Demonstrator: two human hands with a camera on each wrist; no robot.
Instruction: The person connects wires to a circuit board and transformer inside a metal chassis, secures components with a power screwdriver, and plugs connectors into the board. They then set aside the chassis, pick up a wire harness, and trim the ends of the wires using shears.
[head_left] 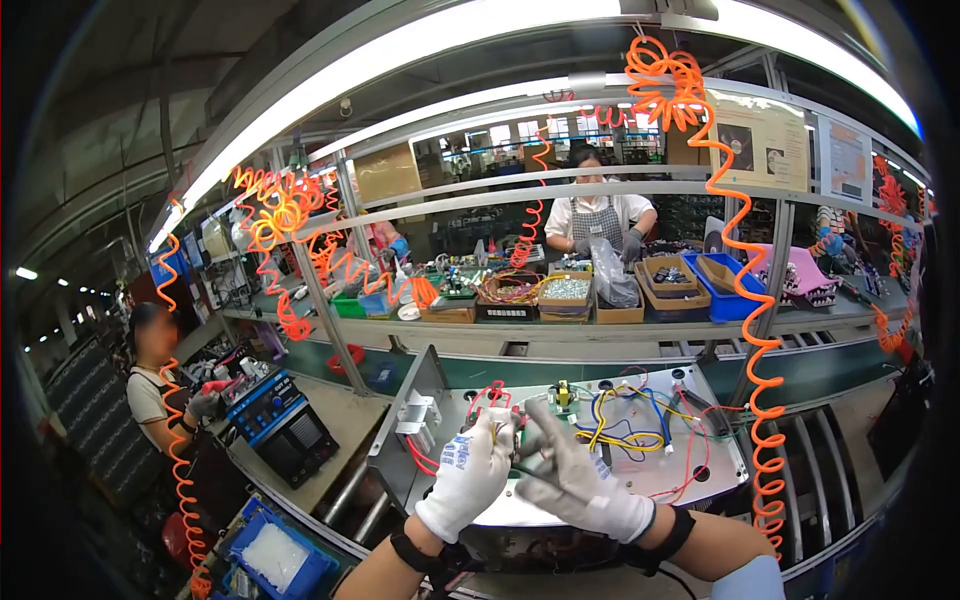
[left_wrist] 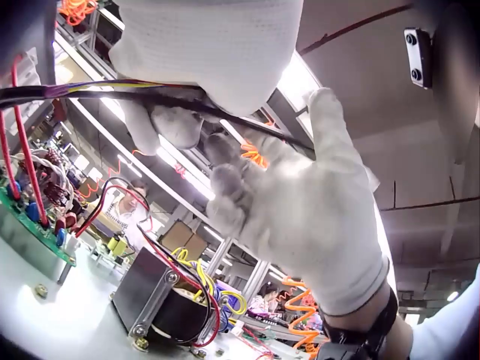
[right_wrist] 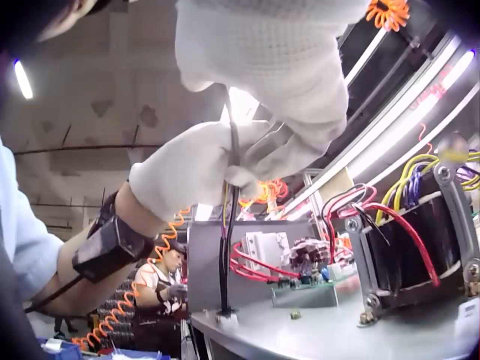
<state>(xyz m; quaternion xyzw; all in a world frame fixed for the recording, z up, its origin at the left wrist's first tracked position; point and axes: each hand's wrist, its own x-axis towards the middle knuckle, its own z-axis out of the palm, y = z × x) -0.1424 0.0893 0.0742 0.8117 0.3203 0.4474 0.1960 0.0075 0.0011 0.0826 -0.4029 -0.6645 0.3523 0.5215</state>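
Observation:
A black cable (right_wrist: pixel 231 247) rises from the metal chassis (right_wrist: pixel 300 330) to the two white-gloved hands. My left hand (head_left: pixel 468 478) grips it, with thumb and fingers closed round it in the right wrist view. Facing it is my right hand (head_left: pixel 585 480), its thumb and fingers spread and somewhat blurred. In the left wrist view the cable (left_wrist: pixel 180 103) runs across to the base of the right thumb, and thin coloured wires lie along it. A black transformer (right_wrist: pixel 412 240) and a green circuit board (right_wrist: pixel 306 295) are mounted on the chassis.
Yellow and blue wires (head_left: pixel 630 432) lie over the chassis's right part. A blue-fronted machine (head_left: pixel 285 420) stands at the left near a person, and a blue bin (head_left: pixel 280 555) sits below it. Orange coiled hoses (head_left: pixel 765 400) hang down. Another person works across the bench.

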